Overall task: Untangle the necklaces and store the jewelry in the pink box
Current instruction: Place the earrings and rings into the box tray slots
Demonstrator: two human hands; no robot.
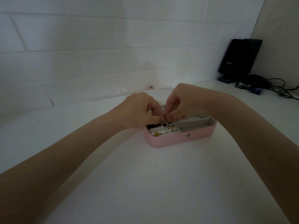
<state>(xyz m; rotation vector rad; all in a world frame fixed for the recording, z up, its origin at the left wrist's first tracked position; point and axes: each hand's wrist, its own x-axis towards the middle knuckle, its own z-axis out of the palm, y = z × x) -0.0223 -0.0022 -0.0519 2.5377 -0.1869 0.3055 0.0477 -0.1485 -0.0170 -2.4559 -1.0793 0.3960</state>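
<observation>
Surface [145, 183] is white and dim, running back to a tiled wall; black speaker [239, 59] and a knot of cables [265, 88] sit at the far right corner, well apart from the work.

Pink box [182, 138] lies open toward the far edge, centre-right. Its perforated lid [157, 94] is folded back toward the wall. The long grey compartment on the right side looks unfilled. The left compartments hold black pieces [153, 126], silver rhinestone hoops [171, 129] and a small yellow piece [156, 133].

Left hand [140, 110] and right hand [179, 102] meet above the middle of the box, fingers curled, tips pinched together on something tiny. It's too small and dark to resolve. My guess is a chain link or clasp from a necklace, but I can't confirm it.

Judgement on the step: looks like fine untangling or unclasping done right over the box. To do it well:
- keep both pinches light, so a tug doesn't tighten a knot
- work slack into the tangle, don't pull the ends
- stay over the box so a dropped piece lands inside
- keep hanging chain off the hoops below, which sit just under the fingertips and could snag
- lay the freed necklace in the long grey compartment, stretched out, not piled

Light is poor, which is the main risk for losing a fine link.
</observation>
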